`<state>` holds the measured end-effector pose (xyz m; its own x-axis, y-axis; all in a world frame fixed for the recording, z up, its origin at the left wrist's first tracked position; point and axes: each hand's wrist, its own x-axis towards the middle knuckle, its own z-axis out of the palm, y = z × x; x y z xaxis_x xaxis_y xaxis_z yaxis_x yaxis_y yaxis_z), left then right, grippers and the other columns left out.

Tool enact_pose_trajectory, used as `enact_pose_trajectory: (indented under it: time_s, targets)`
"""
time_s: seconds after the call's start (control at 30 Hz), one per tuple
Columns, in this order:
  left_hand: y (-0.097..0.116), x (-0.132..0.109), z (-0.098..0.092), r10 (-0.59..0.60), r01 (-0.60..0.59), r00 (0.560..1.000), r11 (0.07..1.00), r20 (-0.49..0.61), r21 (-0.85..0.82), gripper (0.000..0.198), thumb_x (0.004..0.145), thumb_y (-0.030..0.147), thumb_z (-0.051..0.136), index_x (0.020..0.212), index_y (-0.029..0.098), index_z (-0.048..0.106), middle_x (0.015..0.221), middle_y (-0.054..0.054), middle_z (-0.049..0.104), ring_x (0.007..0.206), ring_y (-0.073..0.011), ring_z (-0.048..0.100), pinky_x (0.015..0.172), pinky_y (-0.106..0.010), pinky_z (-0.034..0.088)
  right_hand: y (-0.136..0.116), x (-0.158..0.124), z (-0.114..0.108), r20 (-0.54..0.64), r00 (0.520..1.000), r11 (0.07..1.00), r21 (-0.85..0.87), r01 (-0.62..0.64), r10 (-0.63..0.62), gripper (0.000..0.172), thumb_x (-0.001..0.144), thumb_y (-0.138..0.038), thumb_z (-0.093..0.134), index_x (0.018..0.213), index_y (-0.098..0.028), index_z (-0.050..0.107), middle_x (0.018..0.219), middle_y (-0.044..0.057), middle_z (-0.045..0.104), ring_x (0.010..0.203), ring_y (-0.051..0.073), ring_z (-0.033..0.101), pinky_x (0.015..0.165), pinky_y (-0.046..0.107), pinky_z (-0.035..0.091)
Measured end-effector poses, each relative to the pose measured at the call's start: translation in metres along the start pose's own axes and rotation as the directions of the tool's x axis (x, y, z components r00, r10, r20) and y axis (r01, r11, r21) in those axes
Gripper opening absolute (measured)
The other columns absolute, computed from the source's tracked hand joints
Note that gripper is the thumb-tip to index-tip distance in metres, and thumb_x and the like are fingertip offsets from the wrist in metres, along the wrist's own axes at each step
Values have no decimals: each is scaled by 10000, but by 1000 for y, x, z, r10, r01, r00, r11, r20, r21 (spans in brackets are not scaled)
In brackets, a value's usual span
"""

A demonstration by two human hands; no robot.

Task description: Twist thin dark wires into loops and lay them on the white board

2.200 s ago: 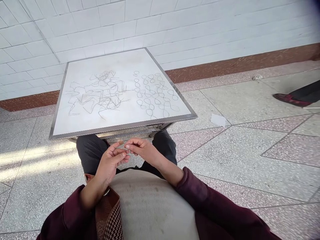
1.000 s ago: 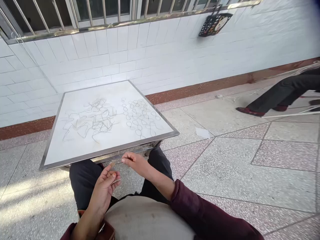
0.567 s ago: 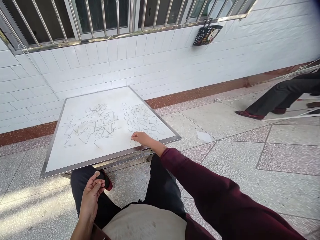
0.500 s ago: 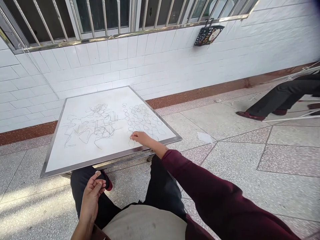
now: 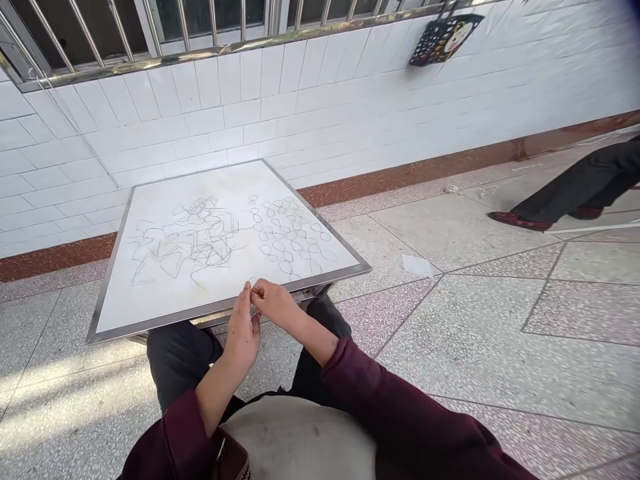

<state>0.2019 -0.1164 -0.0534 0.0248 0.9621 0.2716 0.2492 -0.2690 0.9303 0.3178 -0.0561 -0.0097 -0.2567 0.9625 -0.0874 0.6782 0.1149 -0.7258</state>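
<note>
My left hand [image 5: 243, 329] and my right hand [image 5: 274, 301] meet above the front rim of a white steel-framed tabletop [image 5: 165, 322]. Their fingertips pinch together around a very thin dark strand, barely visible, with a small loop [image 5: 253, 282] just beyond them. A tangled zigzag of thin dark strands [image 5: 185, 243] lies on the left of the tabletop. Several small linked loops [image 5: 287, 237] lie in rows on its right.
My knees in dark trousers [image 5: 177, 363] sit below the table. On the right, a seated person's leg and red shoe [image 5: 517, 220] rest on the terrazzo floor. A paper scrap [image 5: 417, 265] lies nearby. Behind stand a white tiled wall [image 5: 200, 113] and barred window [image 5: 150, 20].
My right hand has come back from the loops to the table's front edge. My left hand has risen from my lap to meet it. The view has shifted slightly.
</note>
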Motion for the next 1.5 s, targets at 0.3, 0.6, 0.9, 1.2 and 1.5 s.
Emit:
enact_pose_trajectory:
  time_s: [0.3,0.6,0.9,1.2,1.5]
  targets:
    - [15,15,-7,-395,309,918,745,-18,-592,518,878,256,609,1386,210,520,1447,-142,518,1287,-314,543,1081,-492,425,9,-4,-13,117,993,953,298,-53,19,256,920,-446,532,886,-205,611,783,31,689,619,148,579,541,252,404]
    - [17,21,-5,-443,374,893,640,75,-672,650,913,277,582,1502,201,318,1317,-164,605,1158,-250,646,1037,-426,459,22,10,-14,67,988,761,632,-148,136,247,871,-453,577,894,-208,594,629,-38,530,564,125,504,493,226,350]
    - [6,41,2,-376,320,925,694,54,-644,714,887,385,636,1502,229,311,1244,-141,631,1151,-255,648,999,-405,487,21,40,-25,87,984,766,619,-176,156,234,816,-418,638,790,-196,568,651,-11,612,531,113,504,460,209,341]
    - [13,62,1,-421,378,901,655,99,-654,738,848,408,701,1482,251,357,1241,-144,616,1182,-280,623,952,-406,511,30,77,-63,20,985,813,562,-154,173,226,817,-398,638,780,-177,606,825,50,698,611,99,528,472,172,361]
    - [-17,32,-38,-381,352,914,916,-139,-192,516,826,592,626,1195,243,713,812,-62,680,551,-160,503,561,-293,459,43,218,-185,-169,949,909,372,-191,268,145,949,-258,597,884,-135,638,961,69,695,691,93,583,582,200,495]
